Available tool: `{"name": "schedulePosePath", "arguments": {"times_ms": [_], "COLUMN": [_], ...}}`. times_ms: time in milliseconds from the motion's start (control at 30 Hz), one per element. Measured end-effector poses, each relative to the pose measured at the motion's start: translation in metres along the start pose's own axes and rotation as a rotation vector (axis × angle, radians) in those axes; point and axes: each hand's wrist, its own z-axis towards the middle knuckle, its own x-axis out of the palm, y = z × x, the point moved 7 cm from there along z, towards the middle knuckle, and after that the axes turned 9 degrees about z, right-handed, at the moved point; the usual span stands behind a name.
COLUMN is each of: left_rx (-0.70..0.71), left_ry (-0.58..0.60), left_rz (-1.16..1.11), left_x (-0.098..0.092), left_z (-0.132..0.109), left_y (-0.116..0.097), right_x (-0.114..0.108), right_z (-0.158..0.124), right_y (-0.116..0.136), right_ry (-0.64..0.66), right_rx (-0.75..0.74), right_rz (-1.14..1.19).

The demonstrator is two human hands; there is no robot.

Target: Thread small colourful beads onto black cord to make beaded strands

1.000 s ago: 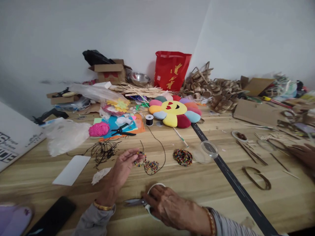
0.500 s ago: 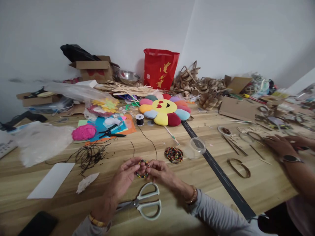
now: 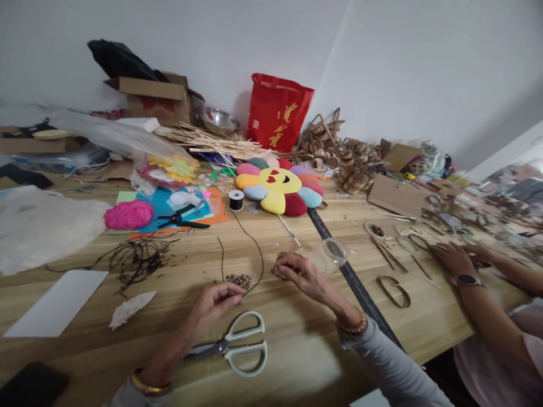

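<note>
Over a small pile of multicoloured beaded bracelets (image 3: 289, 254) is my right hand (image 3: 303, 277). Its fingers are curled down onto the beads, closed on a beaded bracelet, and they hide most of the pile. My left hand (image 3: 216, 305) rests just left of centre, fingers stretched out and thumb apart, with nothing seen in it. Just beyond its fingertips lies a cluster of loose coloured beads (image 3: 238, 281). A black cord (image 3: 259, 243) curves from the thread spool (image 3: 236, 200) down beside the beads. Scissors (image 3: 229, 346) with pale handles lie between my forearms, blades pointing left.
Farther back sits a flower-shaped cushion (image 3: 274, 186). On the left are tangled black cords (image 3: 138, 260), pliers (image 3: 182, 219), pink yarn (image 3: 129, 215) and white paper (image 3: 57, 302). A clear round lid (image 3: 335, 251) lies on the dark strip. A co-worker's hands (image 3: 453, 263) are at the right.
My hands have parted. The right went rightward with the beaded bracelet to the pile; the left let go and opened, leaving the loose beads in view. The view shifted slightly.
</note>
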Motion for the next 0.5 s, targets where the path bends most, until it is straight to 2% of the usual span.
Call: {"name": "schedulePosePath", "arguments": {"times_ms": [100,233,367,500], "left_rx": [0.009,0.02,0.025,0.021], "left_ry": [-0.041,-0.033,-0.067,-0.096], "left_rz": [0.018,-0.025,-0.036,0.001], "left_x": [-0.01,-0.02,-0.033,-0.044], "left_z": [0.001,0.004,0.006,0.006], "left_y": [0.004,0.007,0.006,-0.001], "right_x": [-0.015,-0.03,-0.032,-0.021], "right_z": [0.005,0.01,0.015,0.019], "right_y": [-0.004,-0.018,-0.032,-0.023], "right_ry": [0.031,0.046,0.101,0.077], "right_rx": [0.034,0.081,0.095,0.011], "right_rz": [-0.109,-0.222,-0.421,-0.724]}}
